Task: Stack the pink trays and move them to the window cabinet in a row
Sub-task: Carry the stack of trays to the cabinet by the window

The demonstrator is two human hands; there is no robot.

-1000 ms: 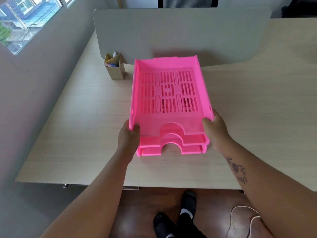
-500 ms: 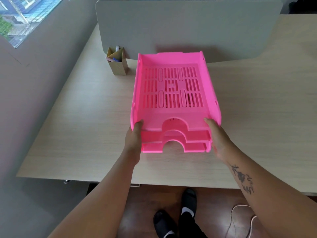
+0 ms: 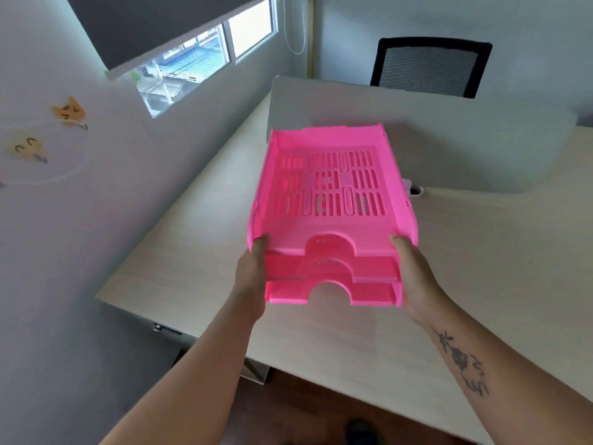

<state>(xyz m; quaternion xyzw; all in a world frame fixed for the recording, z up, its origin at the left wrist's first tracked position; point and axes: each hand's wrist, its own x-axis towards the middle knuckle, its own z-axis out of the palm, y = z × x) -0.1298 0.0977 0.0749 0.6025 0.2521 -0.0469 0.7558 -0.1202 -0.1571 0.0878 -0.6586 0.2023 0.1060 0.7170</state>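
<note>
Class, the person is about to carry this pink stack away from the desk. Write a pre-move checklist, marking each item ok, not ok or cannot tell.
1. Left hand grips the pink tray stack at its near left corner: ok.
2. Right hand grips the near right corner: ok.
3. Trays nested squarely, three front edges lined up: ok.
4. Stack lifted clear of the desk: ok.
5. Top tray empty: ok.
6. Window cabinet in view, path to it clear: cannot tell.
</note>
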